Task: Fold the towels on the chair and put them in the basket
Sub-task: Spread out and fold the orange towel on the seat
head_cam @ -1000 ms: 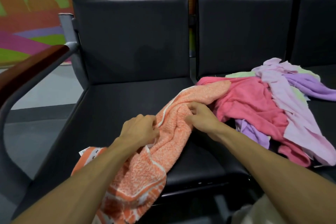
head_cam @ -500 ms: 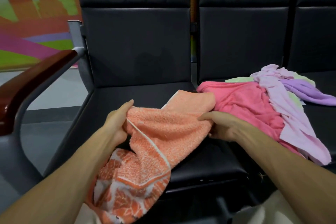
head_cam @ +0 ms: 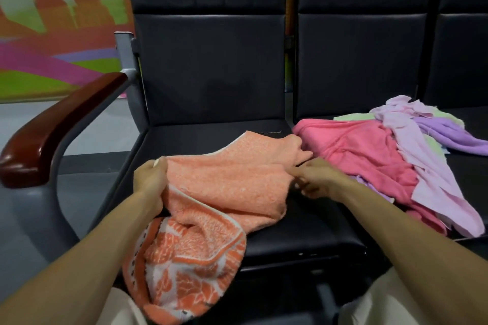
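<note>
An orange towel (head_cam: 227, 187) lies spread across the black chair seat (head_cam: 195, 137), its patterned orange-and-white end hanging over the front edge. My left hand (head_cam: 150, 179) grips the towel's left edge. My right hand (head_cam: 319, 179) pinches its right edge, beside the pile. A pink towel (head_cam: 364, 155) lies on the neighbouring seat, with a pale lilac towel (head_cam: 427, 171) draped over it, a purple towel (head_cam: 449, 134) further right and a light green towel (head_cam: 351, 116) underneath. No basket is in view.
A wooden armrest (head_cam: 55, 126) on a grey metal frame stands at the left of the seat. Black backrests (head_cam: 211, 60) rise behind both seats. A colourful mural wall (head_cam: 52, 34) and grey floor lie to the left. My light trousers show at the bottom.
My hands have moved apart along the orange towel, drawing it out flatter and wider across the seat. The bunched strip from a second ago now lies opened out.
</note>
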`<state>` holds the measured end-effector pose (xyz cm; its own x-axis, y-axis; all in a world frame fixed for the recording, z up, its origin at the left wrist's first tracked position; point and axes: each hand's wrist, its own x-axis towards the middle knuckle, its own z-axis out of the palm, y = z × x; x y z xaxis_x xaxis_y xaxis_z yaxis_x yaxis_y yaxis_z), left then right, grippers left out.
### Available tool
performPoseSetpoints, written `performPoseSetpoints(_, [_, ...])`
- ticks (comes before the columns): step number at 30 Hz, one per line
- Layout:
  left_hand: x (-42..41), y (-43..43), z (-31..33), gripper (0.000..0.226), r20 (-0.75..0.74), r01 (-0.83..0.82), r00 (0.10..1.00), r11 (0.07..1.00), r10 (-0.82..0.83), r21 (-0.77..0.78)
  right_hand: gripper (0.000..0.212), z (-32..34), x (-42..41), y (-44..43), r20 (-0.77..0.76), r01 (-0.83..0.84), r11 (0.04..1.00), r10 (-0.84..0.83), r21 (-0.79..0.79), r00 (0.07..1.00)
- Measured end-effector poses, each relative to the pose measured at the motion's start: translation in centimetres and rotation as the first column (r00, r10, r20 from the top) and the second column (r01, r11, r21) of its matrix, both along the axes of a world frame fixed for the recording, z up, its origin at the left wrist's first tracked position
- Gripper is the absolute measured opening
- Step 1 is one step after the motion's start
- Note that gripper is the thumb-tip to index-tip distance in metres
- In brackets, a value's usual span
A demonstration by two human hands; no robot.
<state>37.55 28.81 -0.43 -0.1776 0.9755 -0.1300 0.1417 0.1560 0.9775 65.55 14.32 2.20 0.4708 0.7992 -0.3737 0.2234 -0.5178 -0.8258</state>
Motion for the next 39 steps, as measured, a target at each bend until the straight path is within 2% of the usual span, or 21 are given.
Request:
performPoseSetpoints(1, [-0.5,0.1,-0.2,0.024,-0.073,-0.029,0.997,0.999,0.032,0.032,0.031,-0.4,0.2,0.2,0.195,-0.037,0.997,0.051,-0.074,0.979])
performPoseSetpoints(3, [-1.4,0.2,-0.5,0.028,-0.244,-0.057,0.967,0.994,0.078,0.092,0.039,-1.3,0.5,0.7,0.523,-0.052,0.977,0.157,-0.208,0.838])
performPoseSetpoints(5, [-2.1,0.2,-0.5,0.033,-0.376,-0.057,0.92,0.988,0.108,0.142,0.045,-1.9,-0.1,1.4,0.618,-0.039,0.967,0.193,-0.253,0.762])
performPoseSetpoints(9, [-3.0,0.4,-0.6,0.031,-0.427,0.004,0.903,0.991,0.055,0.135,0.052,-2.4,-3.1,3.3,0.551,-0.106,0.969,0.215,-0.223,0.807])
performPoseSetpoints(13, [-3.6,0.1,-0.6,0.021,-0.361,0.125,0.928,0.99,-0.091,0.07,0.029,-2.5,-6.1,5.4,0.417,-0.237,0.958,0.285,-0.165,0.863])
performPoseSetpoints(16, [-3.9,0.2,-0.6,0.015,-0.309,0.143,0.943,0.989,-0.128,0.026,0.025,-2.4,-7.2,5.9,0.341,-0.295,0.941,0.335,-0.166,0.878])
performPoseSetpoints(18, [-3.8,0.4,-0.4,0.021,-0.214,0.119,0.97,0.993,-0.117,-0.005,0.028,-1.9,-7.2,5.8,0.184,-0.233,0.969,0.245,-0.086,0.952])
performPoseSetpoints(20, [-3.4,0.4,0.1,0.026,-0.057,0.039,0.997,0.998,-0.042,-0.05,0.023,-1.1,-6.6,5.9,-0.138,-0.019,0.996,0.03,0.087,0.99])
performPoseSetpoints(21, [-3.2,0.4,0.4,0.027,0.04,-0.004,0.999,0.997,0.007,-0.078,0.02,-0.6,-5.8,6.0,-0.332,0.144,0.975,-0.081,0.17,0.94])
performPoseSetpoints(22, [-2.9,0.3,0.6,0.027,0.139,-0.041,0.989,0.994,0.055,-0.101,0.023,-0.2,-4.9,6.0,-0.507,0.302,0.927,-0.153,0.225,0.848])
performPoseSetpoints(24, [-2.3,0.1,1.0,0.026,0.284,-0.093,0.95,0.987,0.127,-0.129,0.034,0.6,-2.8,5.7,-0.768,0.558,0.786,-0.178,0.265,0.615])
performPoseSetpoints(26, [-1.7,-0.2,1.5,0.025,0.363,-0.075,0.923,0.985,0.127,-0.155,0.027,1.3,-1.4,4.6,-0.874,0.706,0.658,-0.149,0.262,0.462])
performPoseSetpoints(27, [-1.3,-0.5,1.7,0.024,0.39,-0.053,0.914,0.985,0.115,-0.167,0.022,1.5,-1.0,3.9,-0.884,0.718,0.641,-0.129,0.272,0.45])
performPoseSetpoints(28, [-1.0,-0.7,1.9,0.023,0.406,-0.03,0.908,0.983,0.102,-0.181,0.021,1.5,-0.7,3.3,-0.88,0.691,0.663,-0.101,0.288,0.464])
performPoseSetpoints(31, [-0.8,-1.0,1.9,0.017,0.421,0.026,0.904,0.975,0.071,-0.219,0.015,1.3,-0.9,2.0,-0.768,0.431,0.818,0.02,0.38,0.64])
performPoseSetpoints(32, [-0.9,-0.9,1.8,0.015,0.433,0.047,0.899,0.972,0.059,-0.231,0.009,1.1,-0.9,1.9,-0.68,0.343,0.852,0.021,0.395,0.733])
performPoseSetpoints(34, [-1.1,-0.8,1.6,0.021,0.436,0.082,0.9,0.969,0.028,-0.233,0.023,0.4,-0.6,1.6,-0.422,0.138,0.918,0.035,0.372,0.906])
performPoseSetpoints(35, [-1.3,-0.7,1.5,0.023,0.417,0.103,0.909,0.969,0.001,-0.226,0.027,-0.1,-0.6,1.3,-0.263,0.026,0.949,0.061,0.314,0.963])
performPoseSetpoints(37, [-1.5,-1.0,1.4,0.02,0.325,0.164,0.941,0.965,-0.091,-0.204,0.037,-1.1,-0.4,0.8,0.051,-0.169,0.978,0.164,0.12,0.985])
performPoseSetpoints(39, [-1.8,-1.4,1.1,0.018,0.166,0.246,0.962,0.95,-0.216,-0.194,0.042,-2.4,-0.5,0.6,0.253,-0.262,0.964,0.263,-0.039,0.931])
